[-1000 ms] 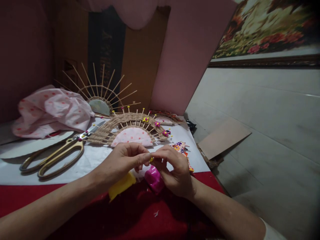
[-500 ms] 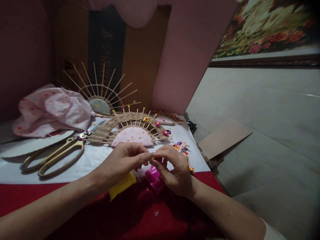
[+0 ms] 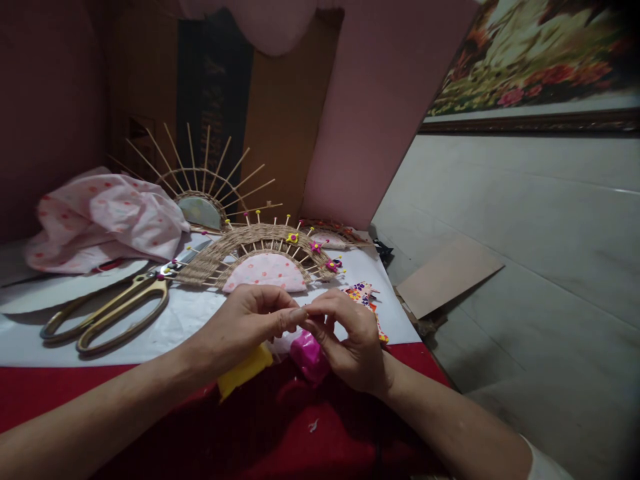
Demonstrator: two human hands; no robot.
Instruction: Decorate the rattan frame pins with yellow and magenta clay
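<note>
Fingertips of my left hand [image 3: 263, 317] and my right hand [image 3: 347, 337] meet in a pinch above the table's front part. A tiny yellow piece, seen between them a moment ago, is now almost wholly covered by the fingers. Below my left hand lies a yellow packet [image 3: 245, 372]; a shiny magenta packet [image 3: 309, 357] sits under my right fingers. Just beyond them stands a woven twine fan [image 3: 267, 235] with thin sticks, colourful tips, small flowers and a pink dotted half-round centre [image 3: 265, 272].
Large scissors [image 3: 125, 310] lie at the left beside crumpled dotted cloth [image 3: 110, 213]. Behind is a bare stick frame [image 3: 200, 180] against a cardboard box [image 3: 290, 120]. A patterned scrap [image 3: 367, 300] lies right. White sheeting [image 3: 185, 333] covers part of the red surface [image 3: 250, 433].
The fingertips have shifted slightly against each other, and the yellow piece between them has gone from sight. Everything else stays in place.
</note>
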